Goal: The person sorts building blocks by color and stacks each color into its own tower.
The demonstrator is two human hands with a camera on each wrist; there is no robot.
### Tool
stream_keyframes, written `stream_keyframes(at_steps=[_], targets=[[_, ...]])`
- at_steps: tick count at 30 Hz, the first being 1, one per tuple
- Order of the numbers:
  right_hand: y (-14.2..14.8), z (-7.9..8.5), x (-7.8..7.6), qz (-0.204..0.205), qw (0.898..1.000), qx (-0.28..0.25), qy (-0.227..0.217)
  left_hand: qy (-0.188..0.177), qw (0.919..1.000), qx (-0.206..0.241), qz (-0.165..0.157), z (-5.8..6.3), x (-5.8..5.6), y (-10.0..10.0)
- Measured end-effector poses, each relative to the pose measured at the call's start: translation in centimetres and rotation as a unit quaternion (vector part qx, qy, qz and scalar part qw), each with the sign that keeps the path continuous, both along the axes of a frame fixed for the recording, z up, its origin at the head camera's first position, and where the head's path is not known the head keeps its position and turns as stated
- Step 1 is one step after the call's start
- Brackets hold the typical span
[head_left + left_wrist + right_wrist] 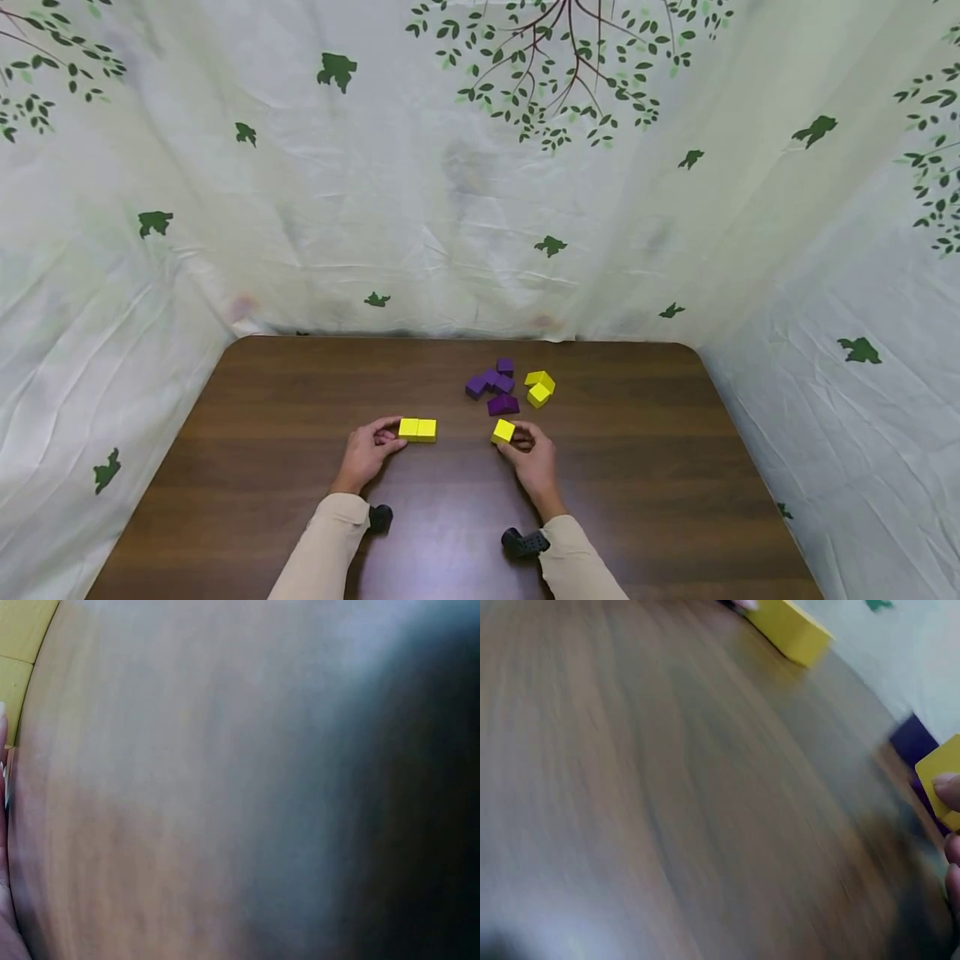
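Two yellow blocks [417,430] stand side by side, touching, on the table in the head view. My left hand [365,454] pinches the left one between thumb and fingers at its outer end. A single yellow block [503,431], slightly turned, is pinched in my right hand [534,460], a short way right of the pair. In the right wrist view the held yellow block [943,780] shows at the right edge with a fingertip on it. Only the corner of the paired yellow blocks [15,682] appears in the left wrist view.
Behind my right hand lies a loose group of several purple blocks [503,405]. More yellow blocks [539,394] rest close together to their right. The brown table [637,467] meets a white printed cloth [420,250] at its far edge.
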State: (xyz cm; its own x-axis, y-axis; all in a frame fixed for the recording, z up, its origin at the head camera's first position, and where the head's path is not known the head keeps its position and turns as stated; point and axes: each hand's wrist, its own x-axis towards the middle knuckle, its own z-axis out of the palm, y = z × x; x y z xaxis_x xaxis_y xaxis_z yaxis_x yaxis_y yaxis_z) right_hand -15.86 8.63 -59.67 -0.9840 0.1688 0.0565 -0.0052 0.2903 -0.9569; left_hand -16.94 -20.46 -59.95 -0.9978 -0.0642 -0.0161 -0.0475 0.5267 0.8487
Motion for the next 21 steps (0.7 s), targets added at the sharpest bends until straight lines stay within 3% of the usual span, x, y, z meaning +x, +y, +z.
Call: stream_keyframes(at_steps=[8,21], targets=[[-3.9,0.9,-0.5,0.070,0.997,-0.020,0.013,-0.007,1.0000,-0.001,0.000,0.0,-0.1,0.0],[-7.8,2.5,-2.1,0.114,0.991,0.007,0.069,-0.007,0.9999,0.005,0.006,0.1,-0.1,0.0]])
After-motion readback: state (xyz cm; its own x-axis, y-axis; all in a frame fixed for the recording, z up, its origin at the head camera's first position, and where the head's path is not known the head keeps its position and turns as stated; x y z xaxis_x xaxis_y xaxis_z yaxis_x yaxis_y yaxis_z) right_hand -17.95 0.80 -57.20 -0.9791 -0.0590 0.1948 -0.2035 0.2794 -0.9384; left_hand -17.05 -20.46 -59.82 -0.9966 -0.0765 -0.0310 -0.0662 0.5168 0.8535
